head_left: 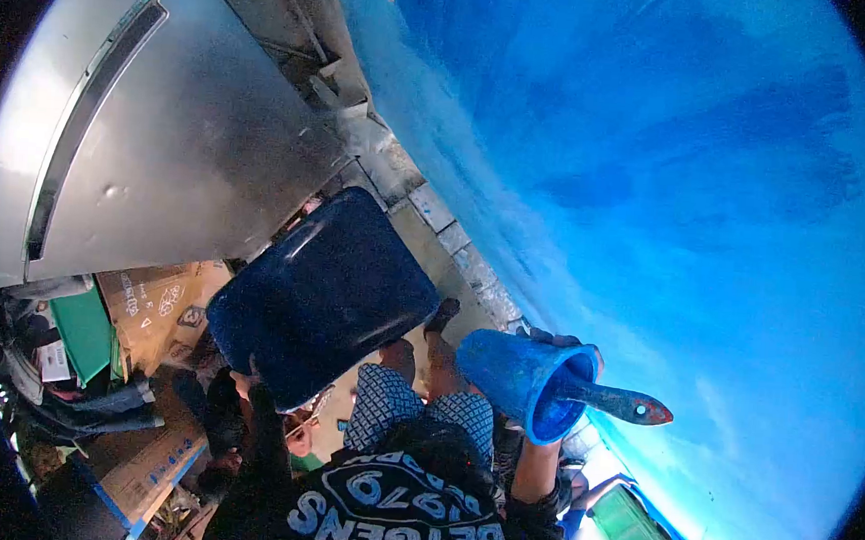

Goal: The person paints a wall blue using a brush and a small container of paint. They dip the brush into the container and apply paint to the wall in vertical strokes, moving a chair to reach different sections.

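On the left, my left hand [245, 383] grips the lower edge of a large dark blue plastic tray or lid [327, 288], held in front of my legs. A blue paint-stained bucket [500, 373] is tilted in my right hand [555, 339], whose fingers wrap round its far side; the bucket hides much of that hand. A brush handle [627, 406] with a dark grip and reddish tip sticks out of the bucket's mouth. Beyond the bucket rises a wall [615, 202] covered in uneven blue paint.
A grey metal appliance door [193, 137] stands at the upper left. Below it are cardboard boxes [158, 298] and a green item [82, 333]. Stone blocks [454, 238] line the wall's foot. A green container [634, 530] is at the lower right, near part of another person.
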Motion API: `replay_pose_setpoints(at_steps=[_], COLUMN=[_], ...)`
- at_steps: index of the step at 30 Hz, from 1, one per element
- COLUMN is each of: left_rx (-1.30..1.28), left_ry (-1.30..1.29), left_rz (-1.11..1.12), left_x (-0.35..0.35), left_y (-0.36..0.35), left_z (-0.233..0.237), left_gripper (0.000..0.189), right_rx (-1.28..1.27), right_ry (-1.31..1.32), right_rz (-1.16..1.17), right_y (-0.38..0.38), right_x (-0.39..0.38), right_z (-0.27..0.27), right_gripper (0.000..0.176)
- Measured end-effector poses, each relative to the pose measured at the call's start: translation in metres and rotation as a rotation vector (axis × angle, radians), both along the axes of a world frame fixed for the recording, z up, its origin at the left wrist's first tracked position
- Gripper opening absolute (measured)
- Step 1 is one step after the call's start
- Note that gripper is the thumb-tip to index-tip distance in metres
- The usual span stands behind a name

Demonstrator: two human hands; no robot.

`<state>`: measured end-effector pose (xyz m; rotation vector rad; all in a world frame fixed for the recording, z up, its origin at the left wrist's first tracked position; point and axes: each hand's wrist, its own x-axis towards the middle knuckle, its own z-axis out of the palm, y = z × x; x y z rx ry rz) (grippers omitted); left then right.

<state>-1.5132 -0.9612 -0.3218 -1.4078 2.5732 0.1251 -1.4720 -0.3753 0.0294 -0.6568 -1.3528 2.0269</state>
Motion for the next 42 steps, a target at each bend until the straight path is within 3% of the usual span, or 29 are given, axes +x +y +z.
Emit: replay_pose_setpoints(at_steps=[1, 2, 3, 5, 6, 9, 10, 12, 13, 15, 19, 22, 25, 27, 30, 34, 36, 37, 39, 40, 42], left_rx=[-0.006, -0.064, -0.123, -0.086, -0.057, -0.064, -0.064, 0.174, 0.183, 0.070, 0.084, -0.020, 0.020, 0.041, 0.059, -0.068, 0.411, 0.398, 0.082, 0.156, 0.144], left_ry=[0.006, 0.051, 0.091, 0.106, 0.078, 0.179, 0.183, 0.131, 0.140, 0.194, 0.139, 0.160, 0.209, 0.067, 0.052, 0.193, 0.436, 0.435, 0.065, 0.013, 0.038], left_rz=[-0.003, -0.069, -0.137, -0.120, -0.097, -0.088, -0.085, 0.020, 0.024, 0.002, -0.084, -0.067, -0.131, -0.104, -0.065, -0.113, 0.690, 0.692, -0.032, 0.052, 0.015], left_x=[-0.003, 0.002, 0.010, -0.001, 0.015, 0.017, 0.018, 0.021, 0.019, 0.035, 0.022, 0.022, 0.022, 0.015, 0.011, 0.011, 0.011, 0.021, 0.022, 0.014, 0.006], left_y=[-0.005, -0.018, -0.033, -0.006, -0.004, 0.006, 0.011, 0.022, 0.024, 0.024, 0.038, 0.045, 0.040, 0.040, 0.039, 0.027, 0.014, 0.012, 0.032, 0.044, 0.044], left_z=[-0.018, -0.038, -0.037, -0.026, -0.020, -0.023, -0.015, -0.008, -0.015, -0.027, -0.001, -0.009, -0.009, -0.010, -0.010, -0.034, -0.040, -0.032, -0.023, -0.002, -0.007], left_gripper=[0.108, 0.109, 0.110, 0.109, 0.109, 0.107, 0.107, 0.108, 0.108, 0.106, 0.103, 0.097, 0.094, 0.095, 0.098, 0.097, 0.094, 0.094, 0.092, 0.092, 0.095], right_rx=[0.215, 0.130, 0.113, -0.229, 0.024, 0.253, 0.253, 0.018, 0.026, 0.306, 0.197, 0.371, 0.430, 0.320, 0.419, 0.438, 0.400, 0.425, 0.462, 0.408, 0.323], right_ry=[0.114, -0.027, -0.040, -0.027, -0.021, 0.124, 0.129, 0.168, 0.178, 0.104, 0.086, 0.081, 0.106, 0.138, 0.184, 0.185, 0.154, 0.076, 0.026, 0.081, 0.169], right_rz=[0.090, -0.040, -0.043, -0.159, -0.078, -0.093, -0.091, -0.134, -0.129, -0.066, -0.066, -0.146, -0.151, -0.151, -0.120, -0.055, -0.052, -0.049, -0.055, -0.053, -0.046], right_y=[-0.002, -0.005, -0.014, -0.014, -0.010, -0.006, -0.005, 0.002, 0.005, 0.013, 0.013, 0.015, 0.011, 0.018, 0.014, 0.022, 0.026, 0.030, 0.033, 0.029, 0.032], right_x=[-0.001, 0.017, 0.026, 0.019, 0.017, 0.016, 0.019, 0.026, 0.027, 0.037, 0.065, 0.084, 0.097, 0.105, 0.093, 0.087, 0.083, 0.086, 0.079, 0.074, 0.064], right_z=[0.000, -0.012, -0.006, -0.002, -0.004, 0.001, 0.003, 0.008, 0.010, 0.015, 0.016, 0.024, 0.034, 0.033, 0.055, 0.053, 0.051, 0.046, 0.037, 0.035, 0.021], right_gripper=[0.109, 0.125, 0.125, 0.127, 0.124, 0.118, 0.118, 0.114, 0.114, 0.113, 0.116, 0.131, 0.134, 0.133, 0.130, 0.131, 0.131, 0.130, 0.129, 0.127, 0.116])
